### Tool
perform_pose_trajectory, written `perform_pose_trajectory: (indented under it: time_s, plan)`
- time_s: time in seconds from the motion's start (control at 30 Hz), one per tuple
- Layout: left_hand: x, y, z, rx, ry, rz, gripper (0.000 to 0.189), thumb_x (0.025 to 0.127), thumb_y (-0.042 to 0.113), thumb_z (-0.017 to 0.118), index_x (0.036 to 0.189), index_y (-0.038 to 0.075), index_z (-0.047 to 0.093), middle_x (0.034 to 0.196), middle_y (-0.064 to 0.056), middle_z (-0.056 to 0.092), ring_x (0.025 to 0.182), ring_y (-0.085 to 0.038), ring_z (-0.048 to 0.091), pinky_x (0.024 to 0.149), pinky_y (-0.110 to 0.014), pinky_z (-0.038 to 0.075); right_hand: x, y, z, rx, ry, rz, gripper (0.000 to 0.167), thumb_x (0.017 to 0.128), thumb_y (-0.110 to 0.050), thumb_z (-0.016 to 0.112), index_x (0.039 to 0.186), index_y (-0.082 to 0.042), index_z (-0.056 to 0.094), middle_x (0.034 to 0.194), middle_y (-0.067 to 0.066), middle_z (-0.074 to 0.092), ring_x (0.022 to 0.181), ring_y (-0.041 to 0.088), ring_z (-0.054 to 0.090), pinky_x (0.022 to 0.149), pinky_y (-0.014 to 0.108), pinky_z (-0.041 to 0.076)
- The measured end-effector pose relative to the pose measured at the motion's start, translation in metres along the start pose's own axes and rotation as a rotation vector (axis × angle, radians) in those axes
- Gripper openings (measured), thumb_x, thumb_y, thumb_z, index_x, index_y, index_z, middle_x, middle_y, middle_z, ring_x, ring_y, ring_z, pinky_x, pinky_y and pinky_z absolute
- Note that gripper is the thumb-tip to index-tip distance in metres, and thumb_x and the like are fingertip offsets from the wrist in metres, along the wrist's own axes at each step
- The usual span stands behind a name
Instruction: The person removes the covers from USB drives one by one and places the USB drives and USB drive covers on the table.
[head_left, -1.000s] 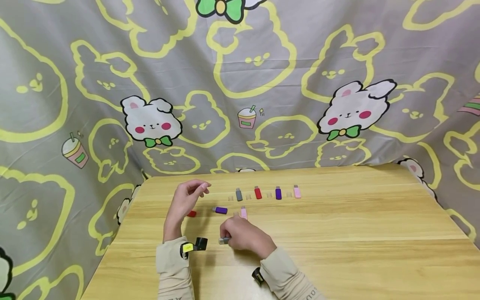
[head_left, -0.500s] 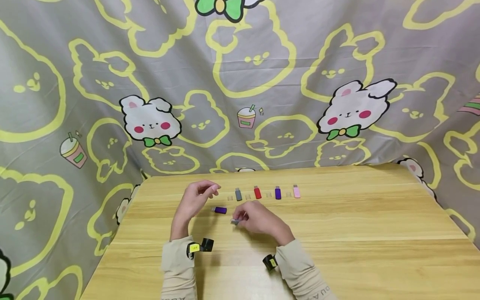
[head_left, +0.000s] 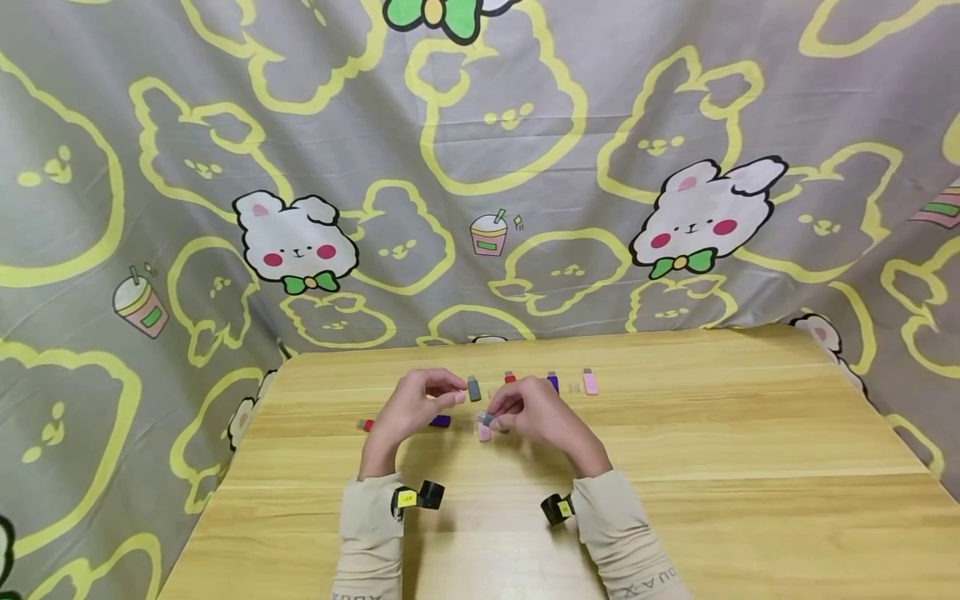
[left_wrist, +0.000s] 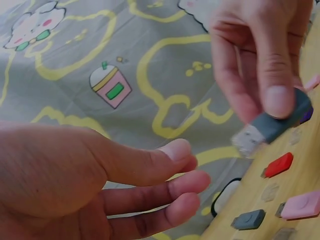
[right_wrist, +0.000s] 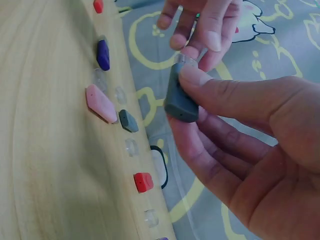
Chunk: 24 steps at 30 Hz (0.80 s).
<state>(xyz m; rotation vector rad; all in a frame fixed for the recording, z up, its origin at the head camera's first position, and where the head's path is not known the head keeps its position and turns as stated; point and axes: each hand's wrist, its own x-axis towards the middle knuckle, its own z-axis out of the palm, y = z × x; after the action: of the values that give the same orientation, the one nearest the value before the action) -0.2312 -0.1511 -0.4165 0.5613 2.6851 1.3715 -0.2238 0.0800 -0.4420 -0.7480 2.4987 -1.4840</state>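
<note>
My right hand (head_left: 542, 412) pinches a dark grey USB stick (left_wrist: 285, 120) between thumb and fingers, raised over the table. A clear cap (left_wrist: 248, 141) covers its plug end, which points toward my left hand (head_left: 416, 410). That left hand holds nothing; its thumb and fingers are loosely bent and apart, with the fingertips close to the capped end in the right wrist view. Beneath the held stick, a pink USB stick (head_left: 484, 433) lies on the table. A purple USB stick (head_left: 441, 421) and a red one (head_left: 365, 425) lie by my left hand, partly hidden.
Along the back of the wooden table (head_left: 712, 467) runs a row of uncapped USB sticks: grey (head_left: 473, 389), red (head_left: 510, 378), purple (head_left: 553, 382) and pink (head_left: 590, 382). Clear caps (head_left: 573, 387) lie between them. A patterned curtain (head_left: 555, 292) hangs behind the table.
My right hand has carried the grey USB stick from the front of the table back and slightly right, lifting it. My left hand has moved right, closer to it.
</note>
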Motion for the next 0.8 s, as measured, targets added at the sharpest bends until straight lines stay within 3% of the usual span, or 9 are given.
perform_pose_trajectory:
  time_s: [0.2,0.43,0.8]
  plan:
    - [0.002,0.002,0.007,-0.021,-0.065,0.035,0.008,0.094,0.005,0.074,0.101,0.003,0.077,0.101,-0.009,0.074,0.090,-0.019,0.068,0.081,-0.039,0.054,0.000,-0.002,-0.002,0.035,0.058,-0.019,0.006,0.086,-0.003,0.082,0.089,-0.006,0.078,0.081,-0.001,0.074,0.073,0.010,0.067,0.070,0.026,0.056]
    - [0.008,0.005,0.016,-0.043,-0.110,0.088,0.006,0.093,0.003,0.074,0.098,0.005,0.078,0.095,-0.004,0.074,0.087,-0.015,0.068,0.081,-0.037,0.054,-0.001,-0.002,-0.006,0.030,0.124,-0.015,0.007,0.085,-0.006,0.083,0.090,-0.008,0.078,0.083,0.000,0.075,0.075,0.010,0.068,0.071,0.025,0.057]
    - [0.010,0.005,0.022,-0.037,-0.097,0.076,0.004,0.094,0.002,0.073,0.095,0.003,0.076,0.087,-0.001,0.072,0.082,-0.016,0.064,0.077,-0.039,0.051,-0.001,0.000,-0.007,0.011,0.078,-0.011,0.005,0.088,-0.004,0.080,0.090,-0.005,0.076,0.082,0.000,0.073,0.072,0.009,0.066,0.069,0.026,0.056]
